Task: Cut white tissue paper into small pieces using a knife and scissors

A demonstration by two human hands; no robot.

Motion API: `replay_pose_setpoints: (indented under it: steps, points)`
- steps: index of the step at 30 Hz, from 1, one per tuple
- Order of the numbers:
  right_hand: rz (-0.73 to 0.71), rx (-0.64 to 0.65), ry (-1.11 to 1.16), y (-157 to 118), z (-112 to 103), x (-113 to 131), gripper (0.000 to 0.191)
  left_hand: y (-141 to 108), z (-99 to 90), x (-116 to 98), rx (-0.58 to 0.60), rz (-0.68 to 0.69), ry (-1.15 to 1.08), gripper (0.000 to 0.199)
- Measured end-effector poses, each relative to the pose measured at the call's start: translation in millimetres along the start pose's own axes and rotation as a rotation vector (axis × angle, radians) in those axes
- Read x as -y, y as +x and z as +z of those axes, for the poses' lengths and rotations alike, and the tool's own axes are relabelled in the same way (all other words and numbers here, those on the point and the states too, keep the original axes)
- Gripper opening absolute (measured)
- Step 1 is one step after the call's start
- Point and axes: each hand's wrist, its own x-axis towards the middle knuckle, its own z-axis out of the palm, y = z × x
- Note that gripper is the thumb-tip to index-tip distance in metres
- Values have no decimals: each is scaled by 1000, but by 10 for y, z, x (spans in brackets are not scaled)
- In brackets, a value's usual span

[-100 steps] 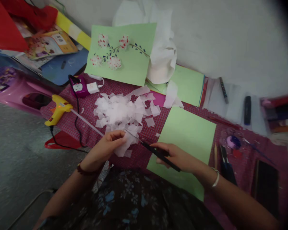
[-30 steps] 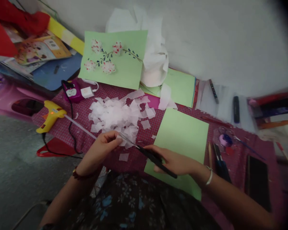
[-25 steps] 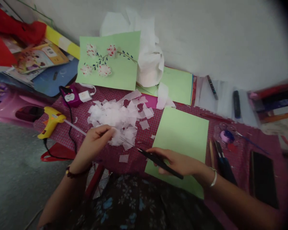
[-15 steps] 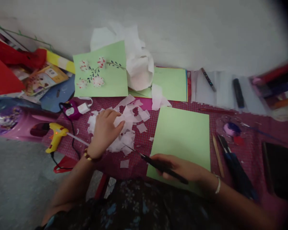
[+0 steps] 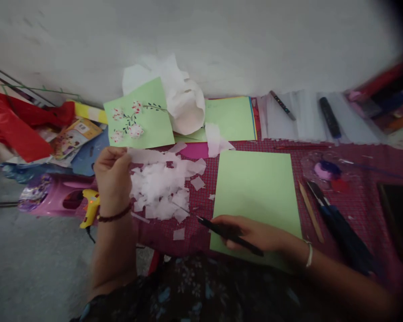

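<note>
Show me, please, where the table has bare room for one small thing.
The upper half of the green sheet is bare; the right hand with scissors covers part below. Cloth is mostly bare between the blue-handled tools and the dark flat object. Crowded: the left, with paper scraps and the left hand pinching a paper strip.

We look from one head-worn camera, forward and down past the dark floral garment point(image 5: 195, 290) to the checked tablecloth point(image 5: 204, 195). We sit close above the left hand point(image 5: 113, 179) and the right hand point(image 5: 251, 231), with the wall point(image 5: 242, 49) across our top edge.
</note>
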Motion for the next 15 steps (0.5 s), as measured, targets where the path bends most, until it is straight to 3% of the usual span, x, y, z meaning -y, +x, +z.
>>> replay_pose_setpoints:
  steps: [7, 11, 15]
  points:
    - [-127, 8, 106, 7, 71, 4, 61, -469, -54, -286, -125, -209, -370, 15]
    - [-126, 103, 288, 89, 205, -74, 61, -885, -186, -225, -210, -317, -399, 15]
    - [-83, 12, 561, 265, 387, -175, 62, -1295, -416, -80, -235, -422, -438, 17]
